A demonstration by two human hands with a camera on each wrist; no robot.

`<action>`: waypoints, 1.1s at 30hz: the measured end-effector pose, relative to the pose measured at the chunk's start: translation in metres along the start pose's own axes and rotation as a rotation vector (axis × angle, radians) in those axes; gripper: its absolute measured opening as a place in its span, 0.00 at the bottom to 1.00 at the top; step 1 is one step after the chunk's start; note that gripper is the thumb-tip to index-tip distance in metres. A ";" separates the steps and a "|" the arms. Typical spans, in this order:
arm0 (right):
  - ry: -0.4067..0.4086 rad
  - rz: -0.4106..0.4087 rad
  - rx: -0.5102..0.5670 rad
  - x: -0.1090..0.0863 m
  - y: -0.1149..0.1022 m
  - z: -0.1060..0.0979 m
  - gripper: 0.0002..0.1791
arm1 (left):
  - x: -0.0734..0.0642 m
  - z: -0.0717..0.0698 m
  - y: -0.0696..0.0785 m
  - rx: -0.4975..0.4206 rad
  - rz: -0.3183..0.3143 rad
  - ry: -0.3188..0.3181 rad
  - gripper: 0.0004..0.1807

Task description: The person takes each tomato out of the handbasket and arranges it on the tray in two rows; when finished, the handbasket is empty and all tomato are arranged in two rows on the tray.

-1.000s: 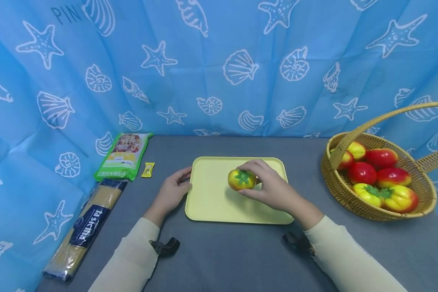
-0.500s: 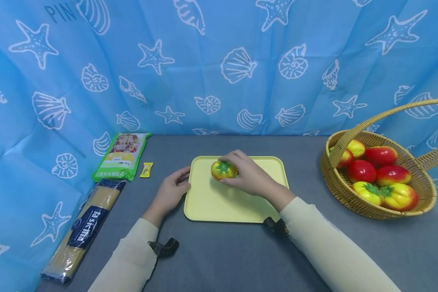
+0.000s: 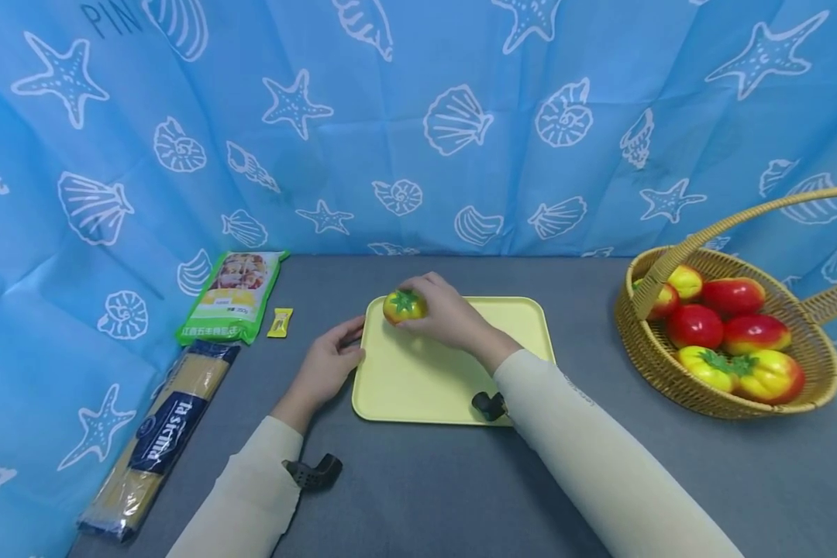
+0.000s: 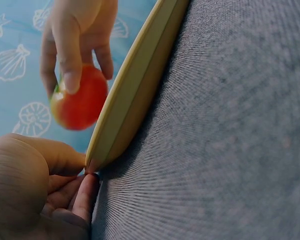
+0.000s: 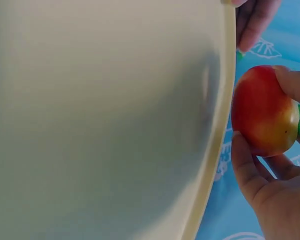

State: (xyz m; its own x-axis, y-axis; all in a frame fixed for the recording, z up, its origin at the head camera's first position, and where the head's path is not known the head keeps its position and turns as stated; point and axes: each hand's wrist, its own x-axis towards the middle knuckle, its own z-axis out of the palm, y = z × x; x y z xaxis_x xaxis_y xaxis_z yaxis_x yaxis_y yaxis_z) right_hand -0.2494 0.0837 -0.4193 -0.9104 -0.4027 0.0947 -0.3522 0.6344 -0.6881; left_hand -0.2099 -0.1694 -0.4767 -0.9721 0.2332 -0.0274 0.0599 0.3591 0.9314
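My right hand [image 3: 448,314] grips a red-and-yellow tomato [image 3: 397,310] with a green star-shaped leaf top. It holds the tomato above the far left corner of the pale yellow tray [image 3: 418,391]. In the right wrist view, thumb and fingertips wrap the sides of the tomato [image 5: 262,110], beside the tray's rim [image 5: 217,145]. At the tray's left edge, my left hand [image 3: 325,368] pinches the rim. The left wrist view shows the left thumb [image 4: 65,160] on top of the rim and the fingers below it.
A wicker basket [image 3: 631,356] with a tall handle stands at the right, holding several red and yellow fruits. On the left lie a green food packet [image 3: 233,298], a small yellow wrapped sweet [image 3: 280,322] and a long pasta pack [image 3: 163,438]. A blue shell-print curtain [image 3: 363,124] hangs behind.
My right hand has carried the tomato leftward and away from me, from right of the tray's middle to its far left corner. The left hand has stayed at the tray's left rim.
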 end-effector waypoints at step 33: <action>-0.022 0.086 0.034 0.031 0.005 0.019 0.42 | 0.001 -0.001 -0.001 0.001 -0.005 0.000 0.32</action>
State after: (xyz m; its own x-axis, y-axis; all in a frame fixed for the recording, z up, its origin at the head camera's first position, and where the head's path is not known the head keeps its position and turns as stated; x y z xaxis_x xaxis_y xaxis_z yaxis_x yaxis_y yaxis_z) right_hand -0.2756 0.0617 -0.4335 -0.9317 -0.3627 0.0188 -0.2654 0.6446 -0.7169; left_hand -0.2107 -0.1703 -0.4770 -0.9724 0.2311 -0.0315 0.0557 0.3613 0.9308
